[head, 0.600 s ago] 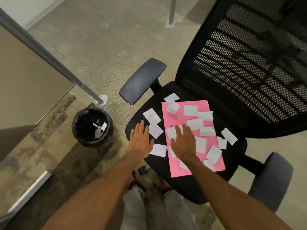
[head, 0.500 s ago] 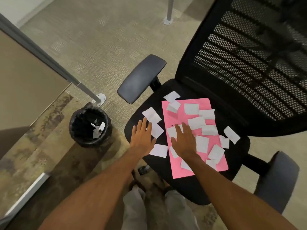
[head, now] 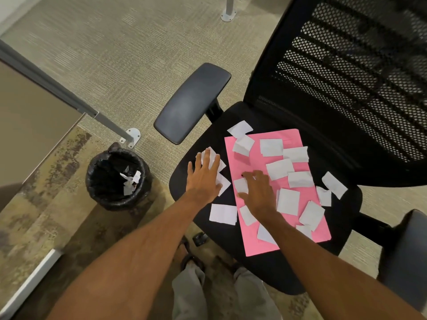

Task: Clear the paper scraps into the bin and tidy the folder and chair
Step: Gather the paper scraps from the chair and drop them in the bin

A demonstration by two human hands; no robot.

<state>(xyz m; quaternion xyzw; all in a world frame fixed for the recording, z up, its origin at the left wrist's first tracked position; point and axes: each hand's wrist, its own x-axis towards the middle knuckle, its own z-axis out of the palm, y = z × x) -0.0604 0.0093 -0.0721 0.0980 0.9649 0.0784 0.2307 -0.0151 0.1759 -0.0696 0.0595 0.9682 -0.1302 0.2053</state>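
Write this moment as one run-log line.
left hand: flat on seat scraps | right hand: on pink folder scraps | bin: few scraps inside | chair: scraps remain

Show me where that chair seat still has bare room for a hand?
Bare seat lies at the front edge, below the pink folder, and along the back by the backrest. The folder itself is crowded with scraps, and both hands cover the left side.

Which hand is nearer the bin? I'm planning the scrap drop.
Left. The left hand lies at the seat's bin-side edge; the right hand is farther from the bin, on the pink folder.
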